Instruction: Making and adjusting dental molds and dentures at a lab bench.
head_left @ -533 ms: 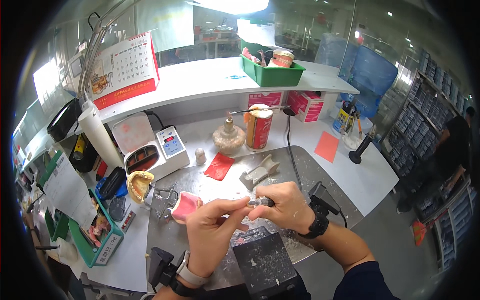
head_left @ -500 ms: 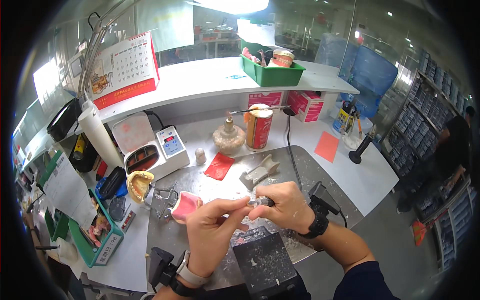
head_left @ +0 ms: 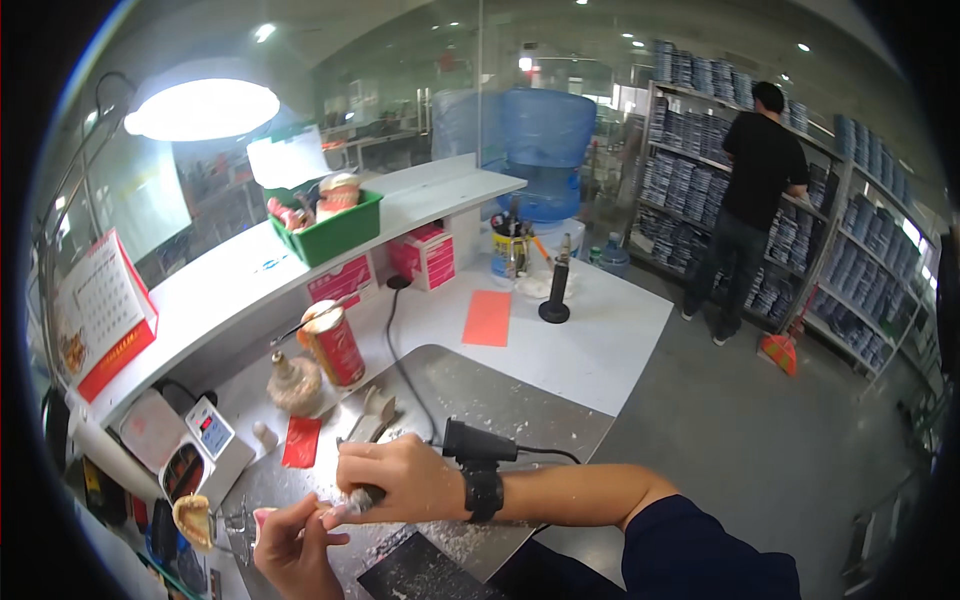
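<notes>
My right hand [head_left: 410, 478] is closed around a handpiece [head_left: 352, 503] with a metal nose and dark body. Its tip points at the fingers of my left hand [head_left: 295, 550], which pinch together at that tip. Anything small held there is hidden by fingers and blur. Both hands hover over a metal sheet [head_left: 470, 395] strewn with white shavings. A black block [head_left: 425, 572] dusted with shavings lies below the right hand. Beside the left hand are a yellowish dental cast [head_left: 193, 522] on a metal frame and a bit of a pink piece [head_left: 262, 518].
Behind the hands are a grey metal rest [head_left: 374, 412], a red sheet [head_left: 301, 442], a glass burner [head_left: 293, 385] and a red can [head_left: 337, 345]. A black cable [head_left: 405, 370] crosses the sheet. A green bin [head_left: 330, 230] tops the shelf. A person [head_left: 755, 190] stands at far racks.
My view has swung right and up, so the bench sits lower left and the person and racks show fully. My hands stay together at the handpiece tip.
</notes>
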### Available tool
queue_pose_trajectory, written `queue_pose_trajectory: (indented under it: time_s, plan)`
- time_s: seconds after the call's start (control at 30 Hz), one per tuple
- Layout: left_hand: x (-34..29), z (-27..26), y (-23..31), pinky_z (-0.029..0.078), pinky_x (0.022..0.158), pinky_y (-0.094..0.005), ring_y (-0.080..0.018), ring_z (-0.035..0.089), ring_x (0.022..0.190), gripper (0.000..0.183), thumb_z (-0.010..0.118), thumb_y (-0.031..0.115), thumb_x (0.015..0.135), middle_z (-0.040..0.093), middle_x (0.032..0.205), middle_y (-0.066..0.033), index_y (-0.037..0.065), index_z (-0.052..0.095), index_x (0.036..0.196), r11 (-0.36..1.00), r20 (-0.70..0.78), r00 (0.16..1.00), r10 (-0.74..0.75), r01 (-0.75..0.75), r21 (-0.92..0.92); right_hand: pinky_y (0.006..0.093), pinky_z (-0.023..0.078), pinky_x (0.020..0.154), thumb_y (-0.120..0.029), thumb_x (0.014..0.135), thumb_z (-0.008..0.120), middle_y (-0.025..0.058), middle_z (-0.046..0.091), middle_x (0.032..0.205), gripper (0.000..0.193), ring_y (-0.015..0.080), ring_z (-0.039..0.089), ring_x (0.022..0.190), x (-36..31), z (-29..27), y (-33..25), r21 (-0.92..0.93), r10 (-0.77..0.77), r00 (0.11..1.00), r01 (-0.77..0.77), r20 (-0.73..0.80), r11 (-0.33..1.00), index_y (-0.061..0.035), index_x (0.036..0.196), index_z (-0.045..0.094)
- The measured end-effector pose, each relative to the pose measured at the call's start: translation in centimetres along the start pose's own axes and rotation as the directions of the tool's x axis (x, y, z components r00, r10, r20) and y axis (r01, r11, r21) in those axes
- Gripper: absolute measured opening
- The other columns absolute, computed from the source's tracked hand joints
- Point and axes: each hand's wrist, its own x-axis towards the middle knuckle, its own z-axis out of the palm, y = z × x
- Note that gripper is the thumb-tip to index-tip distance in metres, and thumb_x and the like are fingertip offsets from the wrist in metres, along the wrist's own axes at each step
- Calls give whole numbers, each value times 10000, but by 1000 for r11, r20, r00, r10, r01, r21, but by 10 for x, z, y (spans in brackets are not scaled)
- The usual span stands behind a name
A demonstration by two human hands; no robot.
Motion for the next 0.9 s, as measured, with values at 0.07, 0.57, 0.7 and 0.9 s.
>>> queue_pose_trajectory:
  time_s: [0.07, 0.57, 0.7, 0.9]
  plan:
    - [10, 7, -16, 560, 603, -235, -156, 684, 786, 147, 638, -33, 903, 667, 951, -103, -46, 646, 1049, 991, -93, 987, 133, -132, 18, 324, 501, 567, -101, 734, 783, 28, 632, 889, 260, 232, 649, 674, -1, -6, -2, 115, -76, 995, 84, -68, 990, -123, 955, 649]
    - [14, 0, 15, 590, 575, -214, -115, 688, 764, 173, 778, -71, 781, 683, 942, -77, 1, 707, 922, 947, 83, 954, 287, -296, 125, 283, 520, 579, -98, 690, 832, 45, 693, 841, 338, 188, 695, 698, -2, -11, 1, 261, -127, 991, 111, 45, 959, -112, 1018, 754]
    - [9, -14, 20, 596, 630, -231, -145, 720, 831, 161, 780, -70, 775, 737, 956, -97, -1, 713, 904, 983, 198, 965, 173, -180, 23, 322, 451, 508, -335, 704, 849, 51, 613, 706, 312, 233, 632, 586, 5, -11, 9, 280, -189, 966, 136, 175, 950, -107, 790, 652]
    - [8, -10, 26, 576, 678, -265, -195, 730, 798, 146, 751, -125, 743, 751, 892, -163, -21, 685, 821, 970, 283, 936, 208, -235, 61, 373, 410, 484, -673, 749, 705, 88, 500, 553, 613, 298, 570, 517, 3, -13, 16, 58, -142, 917, 130, 373, 990, -79, 703, 558]
